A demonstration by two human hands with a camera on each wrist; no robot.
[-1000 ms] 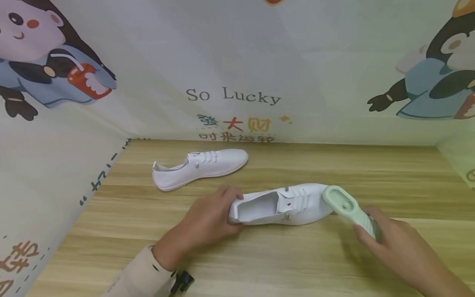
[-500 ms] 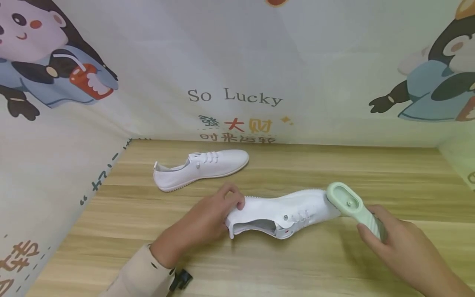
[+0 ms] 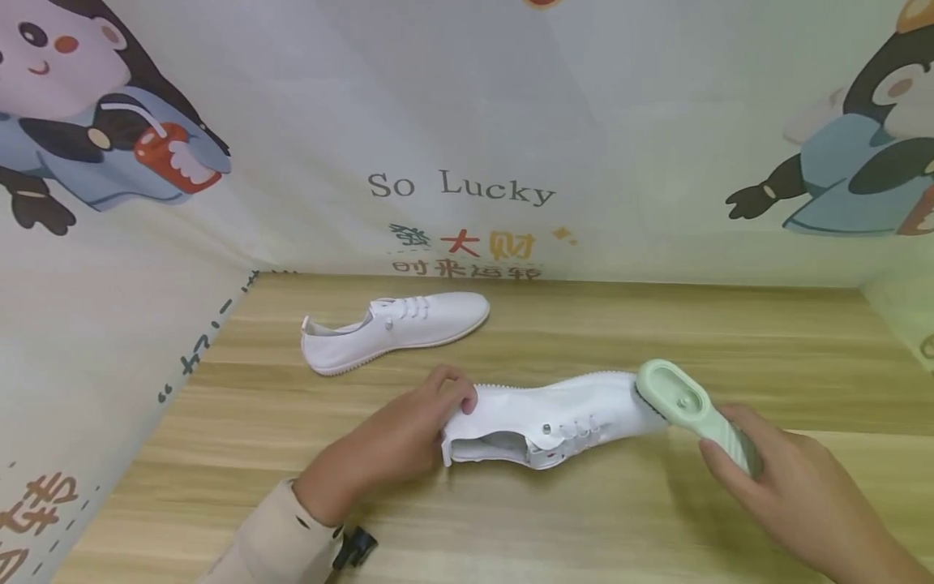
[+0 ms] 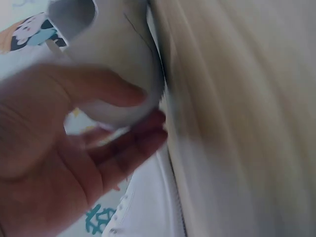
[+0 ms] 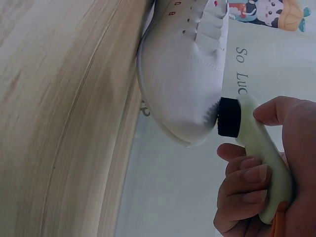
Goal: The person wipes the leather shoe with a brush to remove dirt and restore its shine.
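A white lace-up shoe (image 3: 511,412) lies tilted over the table, its opening turned toward the near edge. My left hand (image 3: 397,442) grips it by the heel; in the left wrist view, thumb and fingers pinch the heel (image 4: 123,89). At the toe, my right hand (image 3: 791,478) holds a pale green brush (image 3: 674,393) by its handle. The right wrist view shows the brush's dark bristles (image 5: 228,117) right at the toe (image 5: 182,113) of the shoe. Fingers of the right hand (image 5: 247,187) wrap the handle.
Another white shoe (image 3: 409,328) lies behind the held one, toe to the right. A printed white backdrop (image 3: 642,178) rises behind the wooden table (image 3: 730,324). A black clip-like piece (image 3: 355,549) sits near the left sleeve (image 3: 273,539).
My left hand has rolled the shoe, so its opening now faces the near edge and more of its far side shows. The brush has stayed close to the toe.
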